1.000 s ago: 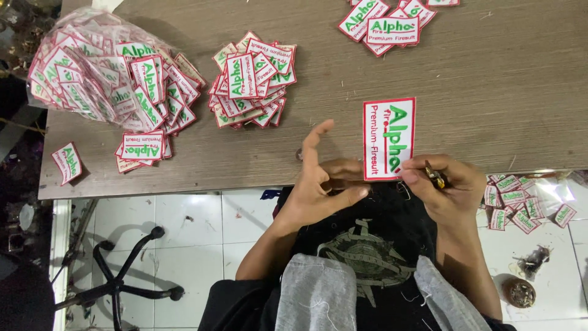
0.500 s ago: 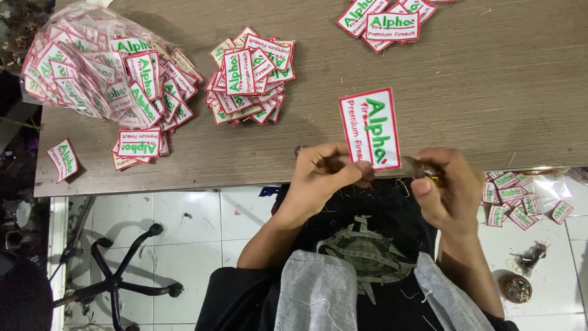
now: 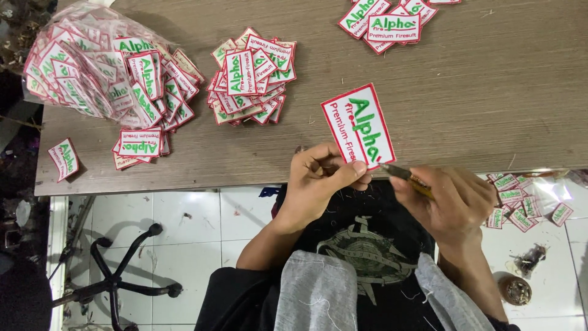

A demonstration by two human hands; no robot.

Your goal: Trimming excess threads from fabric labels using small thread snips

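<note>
- The left hand (image 3: 318, 184) is pinching the lower edge of the patch (image 3: 358, 125); this grip is closed on it, above the table (image 3: 490, 92) edge.
- The patch's long axis is running up and left from the grip.
- The right hand (image 3: 453, 199) is closed around a small tool (image 3: 404, 175), its tip touching the patch's lower right corner.
- Patch piles (image 3: 251, 73) and a bag of patches (image 3: 92, 67) are lying well apart, obstructing nothing.

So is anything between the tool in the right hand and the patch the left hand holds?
Nothing visible: the tool in the right hand has its tip at the lower edge of the patch, pinched by the left hand.
</note>
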